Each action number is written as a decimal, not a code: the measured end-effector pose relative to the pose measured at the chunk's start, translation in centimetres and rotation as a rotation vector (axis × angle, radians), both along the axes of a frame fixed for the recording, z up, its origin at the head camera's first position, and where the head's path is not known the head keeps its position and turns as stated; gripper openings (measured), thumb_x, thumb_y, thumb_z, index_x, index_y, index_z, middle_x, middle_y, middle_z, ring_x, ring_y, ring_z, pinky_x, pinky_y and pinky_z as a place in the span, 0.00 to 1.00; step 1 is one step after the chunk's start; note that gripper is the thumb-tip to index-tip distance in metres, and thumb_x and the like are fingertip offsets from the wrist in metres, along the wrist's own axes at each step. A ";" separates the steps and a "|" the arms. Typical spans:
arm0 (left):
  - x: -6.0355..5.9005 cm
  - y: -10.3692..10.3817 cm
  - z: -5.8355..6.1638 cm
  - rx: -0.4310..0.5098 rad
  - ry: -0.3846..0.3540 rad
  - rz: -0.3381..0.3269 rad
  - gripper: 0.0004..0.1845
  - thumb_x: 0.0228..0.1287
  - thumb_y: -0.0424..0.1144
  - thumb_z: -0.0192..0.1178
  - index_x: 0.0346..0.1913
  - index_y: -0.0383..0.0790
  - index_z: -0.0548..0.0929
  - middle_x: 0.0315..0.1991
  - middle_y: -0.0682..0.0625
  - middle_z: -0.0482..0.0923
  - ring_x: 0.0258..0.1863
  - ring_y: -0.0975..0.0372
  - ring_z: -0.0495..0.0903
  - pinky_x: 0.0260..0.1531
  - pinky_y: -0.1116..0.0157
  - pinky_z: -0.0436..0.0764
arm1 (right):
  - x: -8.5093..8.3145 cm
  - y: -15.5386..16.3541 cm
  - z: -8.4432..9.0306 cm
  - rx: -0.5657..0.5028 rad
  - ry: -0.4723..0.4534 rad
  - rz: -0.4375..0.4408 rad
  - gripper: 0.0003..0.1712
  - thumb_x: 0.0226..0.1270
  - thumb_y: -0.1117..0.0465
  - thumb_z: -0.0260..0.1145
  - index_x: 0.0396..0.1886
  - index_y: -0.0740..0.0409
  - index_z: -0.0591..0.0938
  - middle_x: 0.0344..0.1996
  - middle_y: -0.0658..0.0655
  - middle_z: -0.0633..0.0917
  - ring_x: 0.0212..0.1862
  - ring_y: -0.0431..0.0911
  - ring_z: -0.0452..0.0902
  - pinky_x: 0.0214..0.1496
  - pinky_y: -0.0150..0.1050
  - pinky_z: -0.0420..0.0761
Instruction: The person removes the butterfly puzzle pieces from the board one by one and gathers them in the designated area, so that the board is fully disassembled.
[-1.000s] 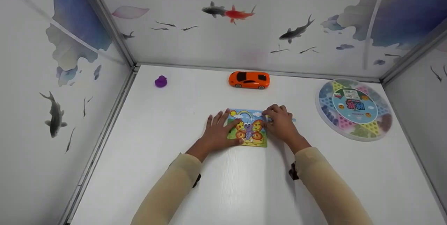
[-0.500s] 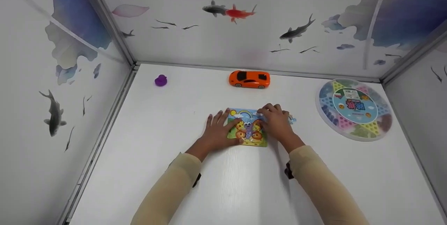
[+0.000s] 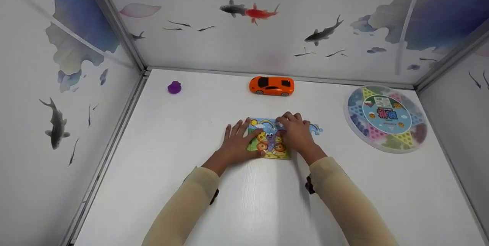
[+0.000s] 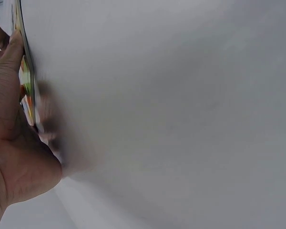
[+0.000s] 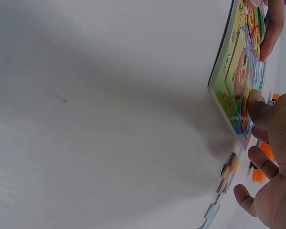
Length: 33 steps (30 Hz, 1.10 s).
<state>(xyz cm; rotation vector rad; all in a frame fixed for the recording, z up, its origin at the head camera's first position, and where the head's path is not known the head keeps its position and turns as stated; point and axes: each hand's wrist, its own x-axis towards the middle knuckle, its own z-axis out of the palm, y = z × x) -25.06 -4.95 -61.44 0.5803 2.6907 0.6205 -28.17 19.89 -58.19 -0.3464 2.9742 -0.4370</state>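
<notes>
The butterfly puzzle point(image 3: 271, 143) lies on the counter point(image 3: 153, 162); the left hand point(image 3: 237, 144), fingers spread, rests on its left side. The right hand point(image 3: 298, 134) bends its fingers onto the upper right (pinching anything? I can't tell), near loose pieces point(image 3: 315, 128).

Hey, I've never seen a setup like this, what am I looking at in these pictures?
There's no machine, just a person's two bare hands. The wide picture comes from a camera worn on the head; the two close ones come from cameras on each wrist. On the white table lie a butterfly puzzle, loose pieces to its right, an orange toy car, a small purple toy and a round game box. The left hand rests spread on the puzzle's left side. The right hand touches its upper right; I can't tell whether it pinches a piece.
</notes>
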 end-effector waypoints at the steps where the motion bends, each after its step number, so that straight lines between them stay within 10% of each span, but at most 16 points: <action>1: 0.0 0.0 0.0 -0.002 0.002 -0.001 0.48 0.73 0.75 0.59 0.90 0.68 0.57 0.94 0.47 0.32 0.93 0.45 0.33 0.88 0.35 0.31 | 0.0 -0.1 -0.1 -0.003 -0.002 0.002 0.25 0.80 0.58 0.72 0.73 0.48 0.83 0.68 0.57 0.81 0.71 0.61 0.71 0.76 0.78 0.70; 33: 0.3 -0.1 0.6 0.007 0.005 0.000 0.47 0.73 0.75 0.58 0.90 0.67 0.58 0.94 0.47 0.34 0.93 0.45 0.34 0.88 0.34 0.32 | -1.1 -1.1 0.1 0.113 -0.050 0.055 0.29 0.75 0.62 0.75 0.72 0.47 0.77 0.67 0.57 0.77 0.69 0.61 0.68 0.75 0.80 0.68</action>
